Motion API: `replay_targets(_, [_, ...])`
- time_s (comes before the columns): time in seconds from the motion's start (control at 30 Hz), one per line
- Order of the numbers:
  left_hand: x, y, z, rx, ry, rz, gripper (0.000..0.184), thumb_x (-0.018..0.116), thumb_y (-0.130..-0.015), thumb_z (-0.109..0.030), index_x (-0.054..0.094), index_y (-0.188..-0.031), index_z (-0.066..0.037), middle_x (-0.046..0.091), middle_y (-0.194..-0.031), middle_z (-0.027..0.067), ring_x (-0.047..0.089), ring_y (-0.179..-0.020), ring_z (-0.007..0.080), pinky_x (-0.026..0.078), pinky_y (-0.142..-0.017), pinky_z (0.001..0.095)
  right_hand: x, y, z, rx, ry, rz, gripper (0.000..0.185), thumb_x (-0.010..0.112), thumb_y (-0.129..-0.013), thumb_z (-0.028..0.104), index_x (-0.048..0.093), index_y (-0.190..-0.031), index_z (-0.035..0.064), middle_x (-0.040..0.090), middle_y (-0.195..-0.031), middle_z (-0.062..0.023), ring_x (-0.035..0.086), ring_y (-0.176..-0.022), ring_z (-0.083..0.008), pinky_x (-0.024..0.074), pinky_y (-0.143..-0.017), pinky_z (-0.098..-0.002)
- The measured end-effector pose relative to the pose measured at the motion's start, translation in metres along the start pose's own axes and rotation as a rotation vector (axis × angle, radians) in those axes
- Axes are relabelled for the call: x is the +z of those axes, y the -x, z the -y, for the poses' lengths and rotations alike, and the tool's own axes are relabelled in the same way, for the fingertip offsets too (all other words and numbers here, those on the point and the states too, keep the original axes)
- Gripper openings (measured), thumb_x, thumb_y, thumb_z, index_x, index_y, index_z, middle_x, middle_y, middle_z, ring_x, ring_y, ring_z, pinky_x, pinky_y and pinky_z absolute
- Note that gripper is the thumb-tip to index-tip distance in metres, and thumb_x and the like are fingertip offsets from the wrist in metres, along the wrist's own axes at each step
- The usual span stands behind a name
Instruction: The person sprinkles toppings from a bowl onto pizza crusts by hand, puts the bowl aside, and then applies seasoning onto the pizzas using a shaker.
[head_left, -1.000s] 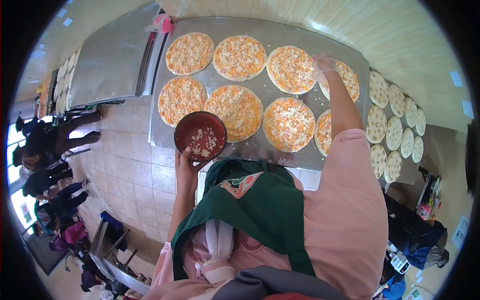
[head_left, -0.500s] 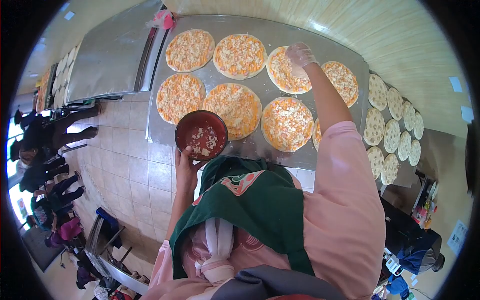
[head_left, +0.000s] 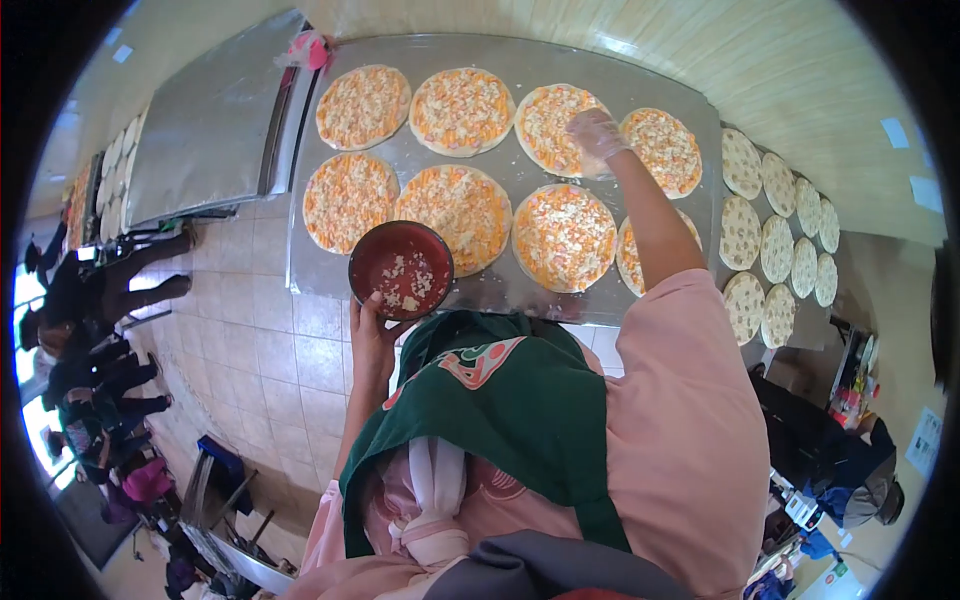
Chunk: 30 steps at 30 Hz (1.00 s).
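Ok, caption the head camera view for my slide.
A gloved right hand over one topped pizza, the left hand holding a red bowl, more pizzas across the metal table.

The right forearm (head_left: 657, 222) covers the middle of one pizza (head_left: 629, 262). Beneath the bowl (head_left: 385, 262), some fingers of the left hand (head_left: 371, 334) are hidden. Whether the right hand (head_left: 596, 138) holds something, one cannot tell.

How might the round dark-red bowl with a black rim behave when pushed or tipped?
The bowl is probably fairly light, since only the bare left hand holds it. It looks stiff, round even where gripped. The loose pale crumbs inside would likely slide if it tipped.
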<state>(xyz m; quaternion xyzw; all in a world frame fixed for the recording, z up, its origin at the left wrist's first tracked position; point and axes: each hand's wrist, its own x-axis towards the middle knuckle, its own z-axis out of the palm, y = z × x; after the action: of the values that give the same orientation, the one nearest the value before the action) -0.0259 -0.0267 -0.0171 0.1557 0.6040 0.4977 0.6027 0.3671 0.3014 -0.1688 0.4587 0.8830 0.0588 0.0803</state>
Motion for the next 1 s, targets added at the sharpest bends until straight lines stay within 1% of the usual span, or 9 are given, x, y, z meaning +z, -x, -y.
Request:
replay_targets(0.07, [0.006,0.003,-0.005,-0.001,0.024,0.013,0.049,0.051,-0.089,-0.031,0.035,-0.131,-0.012,0.048,-0.126,0.0128,0.053,-0.112,0.0272,0.053,-0.083,0.0487,0.004,0.007,0.009,0.037,-0.455,-0.282,0.011,0.063,-0.069,0.014,0.067,-0.079,0.0113,0.067,-0.089,-0.0059,0.063,-0.086,-0.0254,0.0513,-0.076,-0.0353])
replay_targets(0.27, [0.009,0.006,-0.004,-0.007,0.004,0.039,0.05,0.052,-0.089,-0.028,0.034,-0.133,-0.011,0.047,-0.126,0.0137,0.053,-0.112,0.028,0.055,-0.081,0.0491,-0.038,0.013,0.022,0.151,-0.101,0.007,0.009,0.061,-0.067,0.015,0.065,-0.075,0.0123,0.065,-0.08,-0.0057,0.063,-0.081,-0.0245,0.0508,-0.071,-0.0376])
replay_targets(0.33, [0.009,0.007,-0.004,0.012,0.012,0.024,0.051,0.052,-0.089,-0.028,0.034,-0.134,-0.012,0.045,-0.129,0.0131,0.051,-0.114,0.0283,0.054,-0.082,0.0497,-0.01,0.025,-0.002,0.191,-0.355,-0.157,0.01,0.06,-0.066,0.015,0.065,-0.074,0.0141,0.063,-0.076,-0.0057,0.062,-0.079,-0.0241,0.05,-0.069,-0.0387])
replay_targets(0.6, [0.002,0.001,-0.001,-0.036,0.002,0.032,0.052,0.052,-0.089,-0.028,0.032,-0.136,-0.014,0.043,-0.13,0.0127,0.049,-0.117,0.0282,0.053,-0.084,0.0507,-0.017,0.142,-0.105,0.475,0.08,-0.046,0.026,0.065,-0.064,0.016,0.07,-0.089,0.0102,0.068,-0.093,-0.0124,0.067,-0.088,-0.0256,0.0542,-0.076,-0.0348])
replay_targets(0.73, [0.006,-0.002,-0.002,-0.043,-0.01,0.062,0.052,0.053,-0.089,-0.029,0.033,-0.134,-0.013,0.043,-0.13,0.0124,0.047,-0.118,0.0283,0.053,-0.085,0.0502,-0.054,0.212,-0.105,0.314,0.043,-0.075,0.024,0.065,-0.068,0.019,0.068,-0.091,0.0103,0.068,-0.094,-0.0099,0.066,-0.083,-0.0229,0.0531,-0.074,-0.0323])
replay_targets(0.8, [0.008,-0.006,-0.003,-0.048,-0.013,0.084,0.051,0.053,-0.089,-0.03,0.034,-0.133,-0.012,0.043,-0.13,0.0123,0.047,-0.119,0.028,0.053,-0.085,0.0505,-0.003,0.247,-0.13,0.468,-0.8,-0.348,0.016,0.063,-0.075,0.01,0.063,-0.089,0.0012,0.063,-0.077,-0.0073,0.056,-0.059,-0.0158,0.0479,-0.055,-0.0305])
replay_targets(0.87, [0.01,-0.011,-0.002,-0.051,-0.014,0.105,0.05,0.053,-0.089,-0.03,0.035,-0.132,-0.012,0.044,-0.13,0.0123,0.047,-0.119,0.0277,0.053,-0.085,0.0512,-0.025,0.275,-0.113,0.494,-0.887,-0.184,0.015,0.063,-0.08,0.01,0.062,-0.088,-0.0015,0.061,-0.076,-0.0049,0.054,-0.06,-0.011,0.0474,-0.056,-0.0248])
replay_targets(0.93, [0.014,-0.015,-0.003,-0.058,-0.015,0.127,0.051,0.053,-0.089,-0.031,0.035,-0.133,-0.013,0.044,-0.13,0.0125,0.047,-0.119,0.0274,0.052,-0.086,0.0516,-0.059,0.279,-0.072,0.979,-1.423,-0.053,0.013,0.061,-0.08,0.006,0.062,-0.089,-0.0039,0.063,-0.078,-0.0075,0.059,-0.062,-0.0132,0.051,-0.06,-0.0252])
replay_targets(1.0, [0.018,-0.019,-0.004,-0.061,-0.024,0.164,0.05,0.053,-0.089,-0.03,0.034,-0.133,-0.013,0.044,-0.13,0.012,0.047,-0.119,0.0269,0.051,-0.086,0.0519,-0.034,0.288,-0.052,0.916,-1.592,-0.231,0.009,0.062,-0.079,0.006,0.063,-0.082,-0.003,0.065,-0.078,-0.0104,0.059,-0.06,-0.0147,0.0496,-0.054,-0.0264])
